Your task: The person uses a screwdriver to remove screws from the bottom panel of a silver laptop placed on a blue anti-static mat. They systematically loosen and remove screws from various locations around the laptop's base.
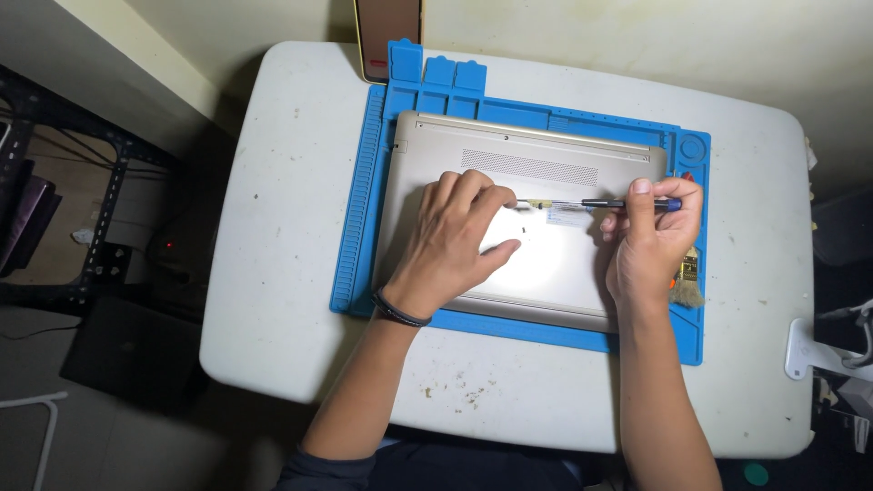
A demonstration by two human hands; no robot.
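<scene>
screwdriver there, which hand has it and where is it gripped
The right hand holds the screwdriver by its dark handle, shaft pointing left. The left hand rests on the laptop at the tip.

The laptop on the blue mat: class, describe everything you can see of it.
The laptop lies shut and upside down, its pale gold, metal-looking base facing up. A long vent grille runs across the upper part, with a small sticker near the middle. It sits flat and nearly square on the blue mat. The left hand rests fingers-down on the base; the right hand holds a screwdriver lying across it, tip near the left fingertips.
</scene>
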